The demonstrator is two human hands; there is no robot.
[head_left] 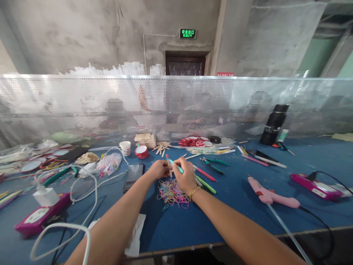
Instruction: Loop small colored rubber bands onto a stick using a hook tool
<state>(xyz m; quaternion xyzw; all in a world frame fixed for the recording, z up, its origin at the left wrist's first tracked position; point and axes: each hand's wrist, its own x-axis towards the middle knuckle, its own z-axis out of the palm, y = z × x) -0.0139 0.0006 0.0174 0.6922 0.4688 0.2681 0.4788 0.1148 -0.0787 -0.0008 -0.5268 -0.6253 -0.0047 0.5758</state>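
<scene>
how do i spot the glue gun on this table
On the blue table, look right of the person's right hand. The glue gun lies on its side there, pale pink, with a clear glue stick poking out of it. The power strip beyond it is darker magenta and boxy.

Two bare forearms reach over a blue table [242, 213]. The left hand [158, 169] grips a red-tipped stick [167, 159], and the right hand [186, 177] pinches a teal stick [174, 164] crossing it. Just below them lies a heap of coloured rubber bands [172, 193]. A pink glue gun [271, 197] lies to the right, green-handled pliers [213, 164] beyond.
</scene>
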